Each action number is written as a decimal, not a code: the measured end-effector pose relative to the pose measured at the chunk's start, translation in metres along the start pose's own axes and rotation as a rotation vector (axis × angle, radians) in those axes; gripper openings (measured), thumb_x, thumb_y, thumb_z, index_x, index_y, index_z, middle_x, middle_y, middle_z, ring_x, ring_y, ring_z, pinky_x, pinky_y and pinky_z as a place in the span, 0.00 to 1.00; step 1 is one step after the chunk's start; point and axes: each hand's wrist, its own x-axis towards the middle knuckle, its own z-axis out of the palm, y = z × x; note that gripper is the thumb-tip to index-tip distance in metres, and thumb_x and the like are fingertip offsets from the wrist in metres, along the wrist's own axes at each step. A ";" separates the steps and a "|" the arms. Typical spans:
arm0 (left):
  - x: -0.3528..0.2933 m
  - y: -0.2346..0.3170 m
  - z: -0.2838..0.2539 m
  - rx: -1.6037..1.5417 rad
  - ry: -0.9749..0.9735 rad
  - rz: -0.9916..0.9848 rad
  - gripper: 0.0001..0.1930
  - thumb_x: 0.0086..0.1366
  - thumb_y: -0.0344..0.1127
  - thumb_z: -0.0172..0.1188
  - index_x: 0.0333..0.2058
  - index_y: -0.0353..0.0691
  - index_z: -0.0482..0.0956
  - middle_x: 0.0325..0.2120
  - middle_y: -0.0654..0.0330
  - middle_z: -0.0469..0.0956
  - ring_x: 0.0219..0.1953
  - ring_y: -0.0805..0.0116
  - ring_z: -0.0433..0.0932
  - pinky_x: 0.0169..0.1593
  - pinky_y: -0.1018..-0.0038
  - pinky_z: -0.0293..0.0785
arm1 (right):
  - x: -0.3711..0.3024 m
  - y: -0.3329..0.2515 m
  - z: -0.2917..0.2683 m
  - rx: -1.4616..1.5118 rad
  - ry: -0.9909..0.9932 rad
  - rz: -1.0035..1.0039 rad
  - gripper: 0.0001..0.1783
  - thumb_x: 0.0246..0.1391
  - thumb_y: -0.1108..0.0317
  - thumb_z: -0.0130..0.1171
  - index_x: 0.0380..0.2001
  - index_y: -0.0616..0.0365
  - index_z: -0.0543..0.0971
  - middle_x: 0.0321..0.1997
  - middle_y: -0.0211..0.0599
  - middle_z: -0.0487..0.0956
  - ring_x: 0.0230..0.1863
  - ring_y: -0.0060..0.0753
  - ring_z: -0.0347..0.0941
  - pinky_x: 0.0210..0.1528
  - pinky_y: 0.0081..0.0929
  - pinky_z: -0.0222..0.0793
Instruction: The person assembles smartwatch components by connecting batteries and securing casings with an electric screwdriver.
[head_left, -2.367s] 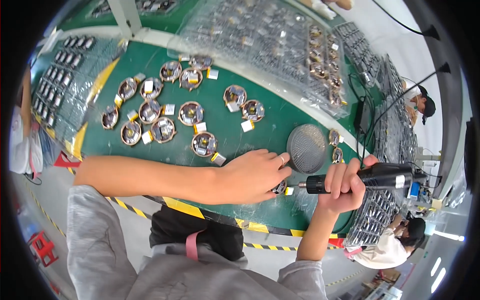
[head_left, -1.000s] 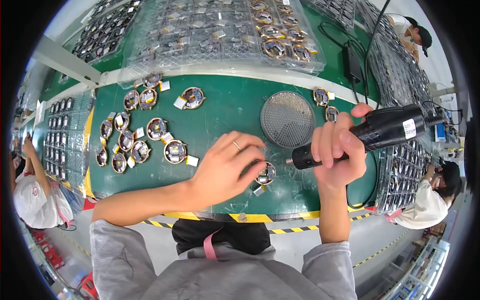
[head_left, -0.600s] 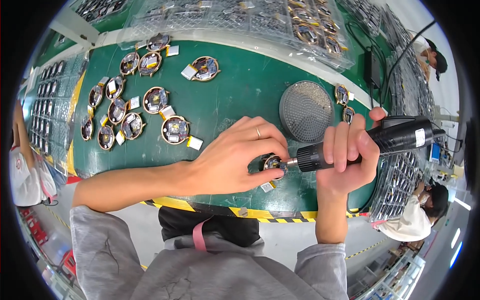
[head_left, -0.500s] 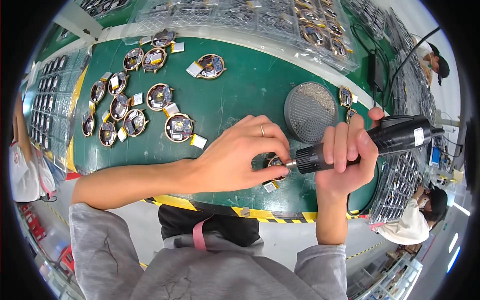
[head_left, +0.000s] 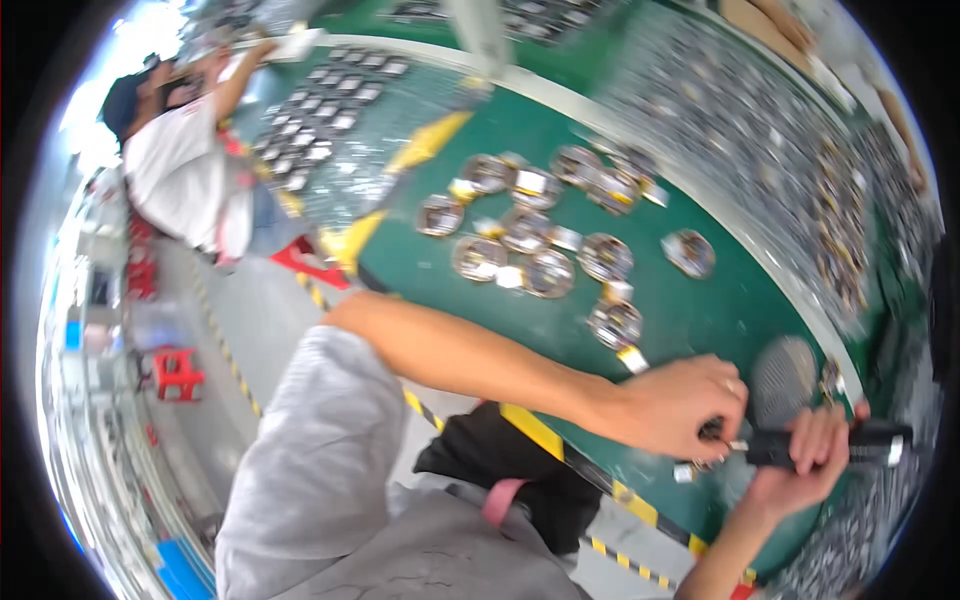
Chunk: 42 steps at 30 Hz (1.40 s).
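My right hand [head_left: 805, 455] is wrapped round a black electric screwdriver [head_left: 870, 444], held nearly level with its bit pointing left. The bit's tip meets the fingers of my left hand [head_left: 675, 405]. Thumb and forefinger of that hand are closed round a small open watch case [head_left: 711, 430], which they partly hide. A white battery [head_left: 685, 472] shows just below it. Blur keeps me from seeing whether the bit sits on a screw.
Several open round watch cases [head_left: 549, 273] with batteries lie on the green table [head_left: 480, 340]. A grey dimpled round dish [head_left: 785, 380] stands beyond my hands. Clear trays of parts [head_left: 720, 120] line the far side. At the left, a person in white [head_left: 185, 170] sits working.
The whole view has swung left, so the table and both hands appear farther right and lower. Now a person at the left is fully seen. My grip on the screwdriver and watch case looks unchanged.
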 end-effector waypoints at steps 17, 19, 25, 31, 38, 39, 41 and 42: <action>-0.005 -0.006 0.012 0.007 0.144 -0.019 0.10 0.41 0.33 0.66 0.16 0.42 0.72 0.25 0.62 0.74 0.37 0.60 0.71 0.44 0.66 0.68 | -0.002 0.007 0.031 -0.093 0.144 -0.011 0.11 0.60 0.72 0.57 0.46 0.52 0.74 0.17 0.22 0.58 0.18 0.20 0.55 0.24 0.23 0.55; -0.002 -0.009 0.020 -0.001 0.140 0.041 0.08 0.41 0.34 0.66 0.16 0.43 0.74 0.24 0.61 0.75 0.37 0.59 0.73 0.43 0.65 0.68 | -0.001 -0.002 0.024 -0.058 0.214 -0.036 0.12 0.61 0.72 0.57 0.47 0.53 0.75 0.16 0.23 0.57 0.18 0.21 0.56 0.25 0.23 0.56; -0.014 -0.002 -0.013 0.116 0.101 0.009 0.06 0.49 0.34 0.65 0.23 0.45 0.76 0.25 0.63 0.75 0.36 0.58 0.74 0.43 0.62 0.70 | 0.003 0.010 0.012 -0.098 0.065 -0.118 0.12 0.64 0.74 0.48 0.50 0.65 0.70 0.19 0.20 0.54 0.18 0.13 0.51 0.25 0.18 0.52; -0.004 0.004 -0.011 0.015 0.012 -0.021 0.04 0.51 0.30 0.66 0.24 0.42 0.78 0.26 0.65 0.77 0.35 0.61 0.74 0.43 0.66 0.71 | 0.005 -0.009 0.022 -0.016 0.068 -0.163 0.12 0.65 0.72 0.47 0.51 0.59 0.69 0.19 0.21 0.60 0.13 0.13 0.52 0.17 0.17 0.52; -0.002 0.006 -0.009 0.096 -0.057 -0.030 0.08 0.51 0.25 0.70 0.31 0.44 0.84 0.31 0.67 0.82 0.37 0.66 0.76 0.43 0.69 0.71 | 0.007 -0.016 0.009 0.007 -0.067 -0.145 0.12 0.65 0.74 0.45 0.49 0.65 0.70 0.19 0.23 0.60 0.15 0.14 0.55 0.21 0.19 0.57; -0.002 0.005 -0.009 0.098 -0.051 -0.025 0.09 0.51 0.25 0.71 0.32 0.44 0.85 0.32 0.67 0.82 0.37 0.65 0.76 0.43 0.69 0.71 | 0.007 -0.016 0.010 0.013 -0.079 -0.131 0.12 0.65 0.74 0.46 0.50 0.65 0.70 0.19 0.23 0.60 0.14 0.14 0.55 0.21 0.19 0.57; -0.001 0.005 -0.006 0.092 -0.055 -0.019 0.09 0.50 0.25 0.71 0.32 0.44 0.85 0.32 0.67 0.82 0.36 0.65 0.76 0.43 0.68 0.71 | 0.007 -0.016 0.009 0.009 -0.075 -0.133 0.13 0.65 0.74 0.46 0.50 0.64 0.70 0.19 0.23 0.60 0.14 0.14 0.55 0.20 0.18 0.56; -0.001 0.004 -0.005 0.092 -0.043 -0.011 0.08 0.50 0.27 0.71 0.30 0.44 0.84 0.31 0.67 0.80 0.36 0.65 0.76 0.41 0.68 0.71 | 0.007 -0.016 0.011 -0.006 -0.083 -0.131 0.13 0.65 0.74 0.46 0.51 0.64 0.70 0.19 0.23 0.61 0.14 0.14 0.55 0.20 0.18 0.56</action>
